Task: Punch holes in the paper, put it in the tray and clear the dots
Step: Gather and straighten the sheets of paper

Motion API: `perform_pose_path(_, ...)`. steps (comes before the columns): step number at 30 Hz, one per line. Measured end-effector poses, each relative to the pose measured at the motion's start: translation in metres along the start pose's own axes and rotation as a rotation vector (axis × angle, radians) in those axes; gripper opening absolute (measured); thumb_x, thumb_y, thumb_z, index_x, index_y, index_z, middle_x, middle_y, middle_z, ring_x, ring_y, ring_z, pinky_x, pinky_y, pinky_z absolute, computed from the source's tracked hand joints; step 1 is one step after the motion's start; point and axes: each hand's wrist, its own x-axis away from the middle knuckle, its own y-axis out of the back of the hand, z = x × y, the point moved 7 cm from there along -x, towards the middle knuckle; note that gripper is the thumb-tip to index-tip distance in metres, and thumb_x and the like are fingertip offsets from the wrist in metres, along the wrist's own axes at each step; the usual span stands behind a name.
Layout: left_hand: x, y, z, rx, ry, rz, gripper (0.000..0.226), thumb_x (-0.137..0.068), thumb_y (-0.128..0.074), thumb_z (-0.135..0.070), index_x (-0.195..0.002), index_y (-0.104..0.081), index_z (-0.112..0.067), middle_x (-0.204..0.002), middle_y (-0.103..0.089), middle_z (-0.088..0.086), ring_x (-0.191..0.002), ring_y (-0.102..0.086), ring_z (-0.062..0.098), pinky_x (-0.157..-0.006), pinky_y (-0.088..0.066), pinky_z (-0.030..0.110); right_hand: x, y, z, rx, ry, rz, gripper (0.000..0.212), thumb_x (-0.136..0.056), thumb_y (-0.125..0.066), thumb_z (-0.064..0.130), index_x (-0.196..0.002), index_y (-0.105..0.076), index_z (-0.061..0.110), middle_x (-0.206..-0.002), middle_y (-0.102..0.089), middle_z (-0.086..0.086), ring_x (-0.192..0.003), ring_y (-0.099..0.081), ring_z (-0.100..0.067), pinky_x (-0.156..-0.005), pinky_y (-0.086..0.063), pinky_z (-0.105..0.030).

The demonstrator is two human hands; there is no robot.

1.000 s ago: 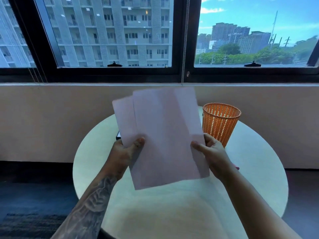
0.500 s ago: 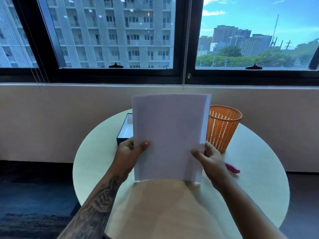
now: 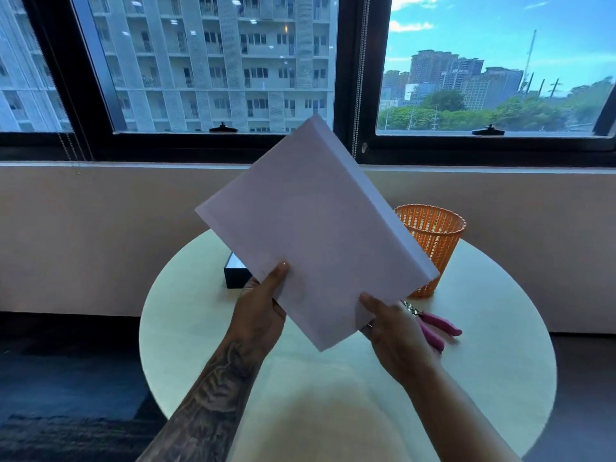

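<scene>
I hold a squared-up stack of white paper (image 3: 316,228) in the air above the round table, tilted so its top leans left. My left hand (image 3: 260,305) pinches its lower left edge, thumb on the front. My right hand (image 3: 390,325) grips the bottom corner from the right. A dark tray with a white inside (image 3: 235,273) sits on the table behind the paper, mostly hidden by it. A pink-handled punch (image 3: 433,325) lies on the table just right of my right hand.
An orange mesh basket (image 3: 433,241) stands at the back right of the pale round table (image 3: 500,345). A low wall and windows rise behind it. Dark floor surrounds the table on both sides.
The loose, fanned sheets were squared into one neat stack. Since then the stack has tilted counter-clockwise and risen higher. The pink punch is now uncovered beside my right hand.
</scene>
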Motion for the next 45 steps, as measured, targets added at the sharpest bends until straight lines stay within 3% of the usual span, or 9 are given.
perform_pose_path(2,0.0,0.004,0.0,0.0,0.05,0.034,0.025,-0.089,-0.062,-0.008,-0.097,-0.081,-0.022,-0.108,-0.078,0.002,-0.095,-0.075,0.021,-0.078,-0.063,0.038,-0.001,0.004,0.013,0.064,0.062,-0.033,0.034,-0.094,-0.058,-0.002,-0.122,-0.064,0.017,-0.111,-0.077,0.0,-0.102,-0.071,-0.021,-0.083,-0.057,-0.045)
perform_pose_path(4,-0.01,0.022,-0.021,0.009,0.044,0.084,0.045,-0.08,-0.069,-0.032,-0.122,-0.069,-0.018,-0.119,-0.074,0.005,-0.109,-0.07,0.024,-0.089,-0.058,0.045,-0.005,0.018,0.032,0.152,0.118,-0.071,0.029,-0.093,-0.06,-0.002,-0.113,-0.069,0.016,-0.104,-0.078,0.0,-0.099,-0.071,-0.024,-0.079,-0.057,-0.045)
perform_pose_path(7,-0.02,0.049,-0.067,-0.057,0.027,0.188,0.054,-0.073,-0.07,-0.05,-0.111,-0.074,-0.012,-0.106,-0.077,0.011,-0.093,-0.075,0.023,-0.079,-0.059,0.036,-0.013,0.045,0.05,0.293,0.165,-0.096,0.02,-0.09,-0.066,0.001,-0.101,-0.077,0.013,-0.108,-0.077,-0.009,-0.106,-0.069,-0.036,-0.093,-0.054,-0.053)
perform_pose_path(12,-0.026,0.053,-0.087,-0.567,-0.079,0.208,0.038,-0.072,-0.083,-0.037,-0.102,-0.077,-0.016,-0.1,-0.077,0.007,-0.079,-0.072,0.021,-0.066,-0.059,0.029,-0.014,0.03,0.063,0.449,0.199,-0.008,0.031,-0.075,-0.078,0.024,-0.103,-0.078,0.012,-0.108,-0.077,-0.016,-0.106,-0.07,-0.042,-0.097,-0.052,-0.064)
perform_pose_path(15,-0.029,0.044,-0.089,-0.6,-0.185,0.123,0.023,-0.082,-0.069,-0.013,-0.104,-0.076,-0.015,-0.104,-0.077,0.01,-0.089,-0.071,0.028,-0.079,-0.059,0.037,-0.019,0.019,0.076,0.494,0.252,-0.005,0.014,-0.085,-0.076,0.01,-0.099,-0.078,0.013,-0.102,-0.079,-0.01,-0.096,-0.074,-0.034,-0.089,-0.059,-0.055)
perform_pose_path(22,-0.019,0.017,-0.104,-0.541,-0.419,-0.046,0.024,-0.095,-0.058,-0.002,-0.093,-0.074,-0.02,-0.083,-0.078,-0.005,-0.074,-0.072,0.013,-0.065,-0.057,0.025,-0.024,-0.002,0.099,0.442,0.36,-0.033,0.02,-0.09,-0.07,0.001,-0.1,-0.073,0.018,-0.089,-0.08,0.005,-0.08,-0.076,-0.015,-0.071,-0.062,-0.032)
perform_pose_path(33,-0.012,0.071,-0.04,-0.68,-0.276,-0.2,0.015,-0.093,-0.061,-0.004,-0.096,-0.07,-0.016,-0.092,-0.073,0.002,-0.079,-0.064,0.018,-0.071,-0.051,0.032,-0.015,0.027,0.033,0.451,0.224,-0.099,0.034,-0.095,-0.065,0.008,-0.125,-0.059,0.022,-0.114,-0.072,-0.009,-0.104,-0.071,-0.029,-0.09,-0.06,-0.05)
perform_pose_path(40,-0.018,0.078,-0.047,-0.66,-0.28,-0.192,0.016,-0.077,-0.064,-0.024,-0.092,-0.069,-0.021,-0.096,-0.074,0.005,-0.084,-0.065,0.023,-0.078,-0.053,0.041,-0.015,0.015,0.042,0.421,0.233,-0.011,0.028,-0.096,-0.065,0.01,-0.116,-0.061,0.029,-0.108,-0.074,-0.001,-0.097,-0.074,-0.02,-0.08,-0.062,-0.038)
perform_pose_path(45,0.0,0.11,-0.007,-0.735,-0.198,-0.271,0.012,-0.082,-0.062,-0.023,-0.09,-0.07,-0.022,-0.094,-0.075,-0.002,-0.09,-0.069,0.024,-0.072,-0.052,0.038,-0.008,0.04,0.0,0.701,0.112,-0.008,0.017,-0.094,-0.07,0.019,-0.108,-0.068,0.028,-0.107,-0.078,0.007,-0.096,-0.073,-0.006,-0.084,-0.059,-0.03)
